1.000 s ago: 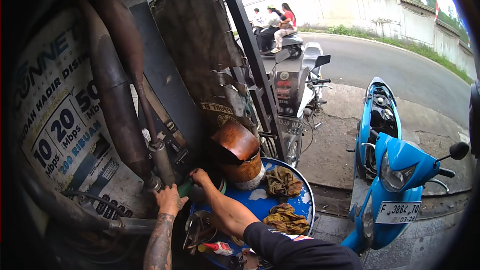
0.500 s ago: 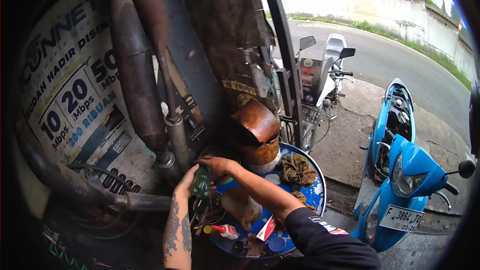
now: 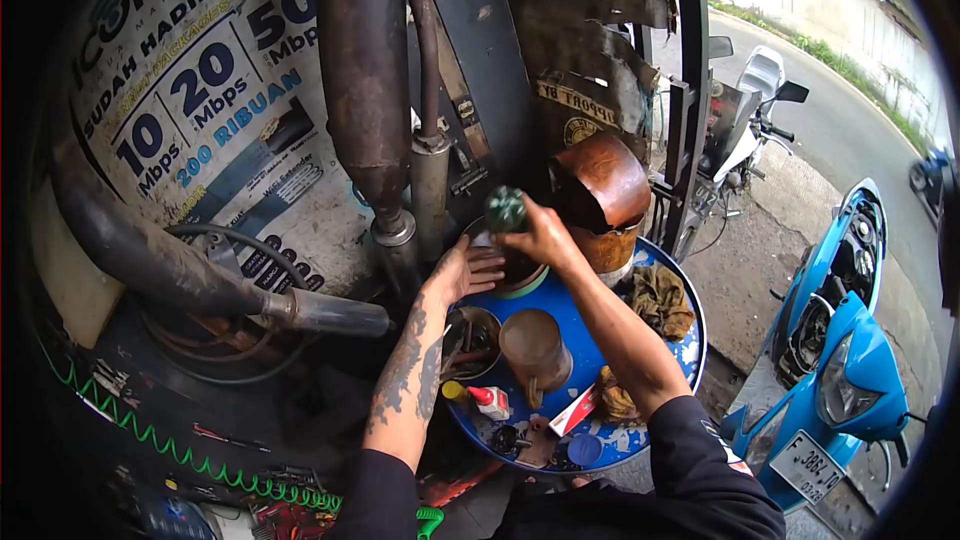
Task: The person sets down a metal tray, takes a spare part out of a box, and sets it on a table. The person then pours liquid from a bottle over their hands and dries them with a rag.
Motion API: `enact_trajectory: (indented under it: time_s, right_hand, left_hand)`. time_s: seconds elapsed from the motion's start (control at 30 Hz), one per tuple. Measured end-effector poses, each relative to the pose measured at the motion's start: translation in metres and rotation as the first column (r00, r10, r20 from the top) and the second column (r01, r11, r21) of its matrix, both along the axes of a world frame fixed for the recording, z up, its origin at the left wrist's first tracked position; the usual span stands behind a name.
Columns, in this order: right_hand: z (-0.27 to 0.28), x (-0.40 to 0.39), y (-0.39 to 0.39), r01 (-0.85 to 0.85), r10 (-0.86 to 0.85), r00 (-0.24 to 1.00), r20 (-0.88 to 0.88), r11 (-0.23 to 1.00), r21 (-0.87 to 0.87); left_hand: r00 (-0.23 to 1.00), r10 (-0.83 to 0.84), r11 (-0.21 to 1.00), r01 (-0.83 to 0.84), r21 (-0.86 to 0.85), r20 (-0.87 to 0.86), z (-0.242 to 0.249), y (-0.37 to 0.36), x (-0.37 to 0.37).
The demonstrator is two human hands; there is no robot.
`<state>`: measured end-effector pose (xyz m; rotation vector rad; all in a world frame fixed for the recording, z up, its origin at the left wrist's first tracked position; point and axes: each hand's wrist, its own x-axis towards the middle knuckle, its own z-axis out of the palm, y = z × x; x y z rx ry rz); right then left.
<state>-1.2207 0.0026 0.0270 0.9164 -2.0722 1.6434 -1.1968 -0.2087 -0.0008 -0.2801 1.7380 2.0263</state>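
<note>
A green plastic bottle (image 3: pixel 506 208) is gripped by my right hand (image 3: pixel 545 238), its base turned up toward me and its neck hidden below. It overlaps a round container with a green rim (image 3: pixel 524 287) at the back of the blue drum top (image 3: pixel 600 360). Beside that container, my left hand (image 3: pixel 466 271) is open, fingers stretched toward its near side and holding nothing. Closer to me stand a tin with metal parts (image 3: pixel 470 340) and a brownish plastic jug (image 3: pixel 535 350).
On the drum lie a red-and-white small bottle (image 3: pixel 488 401), a red-and-white box (image 3: pixel 574 412), a blue cap (image 3: pixel 585 450) and a dirty rag (image 3: pixel 660 302). A rusty can (image 3: pixel 605 190) stands behind. Exhaust pipes (image 3: pixel 365 90) lean at left; a blue scooter (image 3: pixel 850 360) is parked right.
My left hand has let go of the green bottle and opened. My right hand now holds it alone, further back, with its base up. The view has shifted left and down.
</note>
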Motion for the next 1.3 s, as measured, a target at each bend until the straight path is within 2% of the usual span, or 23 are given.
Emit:
enact_trajectory:
  time_s: [0.07,0.1,0.17,0.2,0.27,0.33,0.43,0.5,0.7,0.8,1.0,1.07,1.13,1.2,1.3]
  right_hand:
    - [0.019,0.006,0.01,0.051,-0.044,0.996,0.072,0.993,-0.106]
    - [0.026,0.008,0.015,0.065,-0.06,0.997,0.051,0.991,-0.114]
    - [0.035,0.011,0.02,0.137,-0.13,0.989,0.07,0.986,-0.098]
    - [0.033,0.01,0.021,0.145,-0.137,0.988,0.076,0.984,-0.103]
    - [0.032,0.007,0.023,0.174,-0.144,0.974,0.174,0.969,-0.176]
    - [0.037,0.011,0.024,0.2,-0.16,0.968,0.194,0.958,-0.204]
    - [0.038,0.009,0.025,0.229,-0.181,0.963,0.202,0.94,-0.253]
    - [0.039,0.008,0.025,0.222,-0.17,0.961,0.216,0.944,-0.245]
    - [0.045,0.009,0.033,0.189,-0.155,0.975,0.159,0.954,-0.232]
    - [0.039,0.007,0.035,0.14,-0.116,0.983,0.14,0.975,-0.173]
    - [0.039,0.009,0.034,0.193,-0.179,0.979,0.096,0.967,-0.167]
    - [0.035,0.005,0.032,0.188,-0.171,0.979,0.112,0.97,-0.157]
    - [0.039,0.006,0.033,0.18,-0.162,0.979,0.124,0.972,-0.15]
    - [0.043,0.009,0.036,0.152,-0.14,0.978,0.152,0.986,-0.071]
    - [0.043,0.01,0.034,0.173,-0.156,0.974,0.165,0.98,-0.094]
  left_hand:
    - [0.989,0.15,0.983,-0.147,0.113,-0.012,-0.018,-0.008,-0.016]
    - [0.989,0.148,0.983,-0.146,0.109,-0.011,-0.023,-0.008,-0.02]
    - [0.979,0.2,0.933,-0.201,0.297,0.035,-0.031,-0.007,-0.027]
    - [0.987,0.161,0.918,-0.152,0.366,0.006,-0.034,-0.005,-0.029]
    - [0.987,0.16,0.897,-0.157,0.413,0.027,-0.038,0.001,-0.038]
    - [0.986,0.161,0.871,-0.163,0.463,0.044,-0.04,0.006,-0.046]
    - [0.995,0.095,0.849,-0.096,0.52,0.029,-0.039,0.013,-0.057]
    - [0.999,0.048,0.791,-0.036,0.61,-0.003,-0.037,0.017,-0.061]
    - [0.991,0.134,0.795,-0.114,0.596,0.011,-0.038,0.02,-0.076]
    - [0.985,0.172,0.821,-0.139,0.554,-0.006,-0.041,0.021,-0.081]
    - [0.981,0.191,0.829,-0.147,0.539,-0.026,-0.042,0.027,-0.082]
    - [0.983,0.18,0.827,-0.13,0.546,-0.039,-0.049,0.025,-0.086]
    - [0.976,0.214,0.866,-0.168,0.471,-0.045,-0.045,0.027,-0.083]
    - [0.979,0.203,0.854,-0.157,0.497,-0.038,-0.037,0.027,-0.079]
    - [0.977,0.209,0.844,-0.16,0.512,-0.039,-0.037,0.026,-0.076]
